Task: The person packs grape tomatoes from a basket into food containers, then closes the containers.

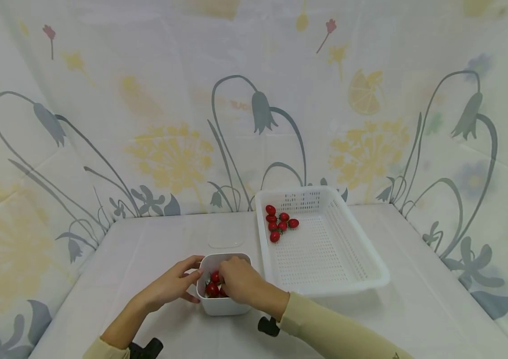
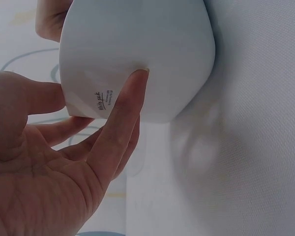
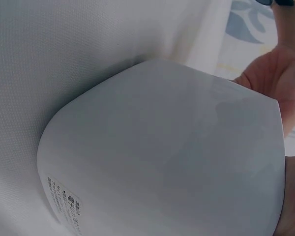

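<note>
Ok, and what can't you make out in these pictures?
- Head view: the right hand hides its own fingertips, so I can't tell whether they pinch anything.
- Head view: that hand and the front wall of the box cover some of the tomatoes inside, so there's no sure count.
- Head view: the bottom edge cuts off the right sleeve.
- Right wrist view: the label's finest print is too small to read.

Left hand [image 1: 173,281], right hand [image 1: 238,281]: bare, ungloved. Right sleeve [image 1: 326,321]: pale beige, plain, long; small dark mark [image 1: 396,355] on lower part, illegible. Left sleeve [image 1: 105,350]: same beige, partly visible. Left wrist camera [image 1: 147,349]: black, rounded. Right wrist camera [image 1: 268,326]: black, stubby, rounded, beside cuff [image 1: 286,310].
</note>
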Motion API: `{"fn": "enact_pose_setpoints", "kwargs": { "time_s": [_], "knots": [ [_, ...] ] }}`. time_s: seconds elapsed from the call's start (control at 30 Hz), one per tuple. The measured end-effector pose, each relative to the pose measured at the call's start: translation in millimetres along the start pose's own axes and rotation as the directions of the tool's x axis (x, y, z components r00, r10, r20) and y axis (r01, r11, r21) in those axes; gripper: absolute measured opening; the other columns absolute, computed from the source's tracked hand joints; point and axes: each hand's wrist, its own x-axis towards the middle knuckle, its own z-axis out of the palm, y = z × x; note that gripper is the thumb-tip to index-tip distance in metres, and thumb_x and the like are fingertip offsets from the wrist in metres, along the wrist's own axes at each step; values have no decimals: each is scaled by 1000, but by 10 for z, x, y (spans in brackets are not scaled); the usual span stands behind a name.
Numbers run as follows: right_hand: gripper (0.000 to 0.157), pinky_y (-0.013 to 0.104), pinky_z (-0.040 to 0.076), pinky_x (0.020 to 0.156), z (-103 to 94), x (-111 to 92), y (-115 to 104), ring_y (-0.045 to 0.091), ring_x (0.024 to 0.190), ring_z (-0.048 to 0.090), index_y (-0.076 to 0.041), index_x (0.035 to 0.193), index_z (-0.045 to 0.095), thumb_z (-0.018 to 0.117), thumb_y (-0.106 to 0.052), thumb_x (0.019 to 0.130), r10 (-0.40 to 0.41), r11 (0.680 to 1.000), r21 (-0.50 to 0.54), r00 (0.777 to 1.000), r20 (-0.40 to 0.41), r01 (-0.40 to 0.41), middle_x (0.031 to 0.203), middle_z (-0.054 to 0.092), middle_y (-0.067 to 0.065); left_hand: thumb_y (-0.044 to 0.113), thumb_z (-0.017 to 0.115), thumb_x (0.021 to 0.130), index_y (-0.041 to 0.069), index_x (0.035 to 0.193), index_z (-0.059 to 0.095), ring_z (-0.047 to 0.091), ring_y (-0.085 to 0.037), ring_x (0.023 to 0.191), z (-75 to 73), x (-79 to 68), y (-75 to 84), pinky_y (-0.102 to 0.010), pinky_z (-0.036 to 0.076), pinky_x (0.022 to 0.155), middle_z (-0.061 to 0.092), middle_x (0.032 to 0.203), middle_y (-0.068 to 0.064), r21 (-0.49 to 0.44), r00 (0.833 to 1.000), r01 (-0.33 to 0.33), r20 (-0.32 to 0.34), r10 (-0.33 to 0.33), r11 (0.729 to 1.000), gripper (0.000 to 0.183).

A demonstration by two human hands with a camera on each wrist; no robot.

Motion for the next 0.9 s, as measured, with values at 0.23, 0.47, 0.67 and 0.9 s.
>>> {"fn": "enact_pose_setpoints", "kwargs": {
  "time_s": [0.23, 0.47, 0.67, 0.9],
  "knots": [
    [13, 19, 51, 62, 4, 9, 6, 5, 59, 53, -10, 76, 78, 77, -5, 88, -6, 1000, 21, 1000, 0, 6, 64, 68, -8, 16, 47, 110, 2, 150, 41, 63, -34, 106, -7, 6, -18, -48, 64, 74, 47, 141, -29, -5, 1000, 2, -3, -2, 1000, 43],
    [5, 28, 52, 69, -78, -46, 2, 7, 64, 50, -11, 85, 75, 77, -8, 89, -44, 999, -1, 999, -13, 44, 67, 64, -8, 15, 47, 110, 0, 150, 39, 63, -35, 106, 17, -17, -31, -48, 64, 74, 43, 144, -31, -22, 1000, 7, -1, -7, 1000, 44],
    [14, 18, 52, 61, -440, -153, 13, 7, 76, 59, -7, 102, 77, 77, -18, 93, -31, 995, 95, 999, 33, 27, 88, 71, -3, 16, 47, 110, 1, 150, 40, 63, -34, 106, 13, -11, -19, -47, 64, 73, 46, 142, -30, -6, 1000, 7, -7, -7, 1000, 43],
    [24, 30, 59, 79, -917, -246, 292, 23, 96, 67, -5, 113, 73, 75, -18, 94, -34, 985, 170, 999, -14, 36, 109, 72, 8, 16, 48, 110, 3, 149, 43, 63, -33, 107, 3, 11, 3, -46, 64, 73, 48, 141, -27, 13, 999, 28, -24, -27, 1000, 42]
  ]
}}
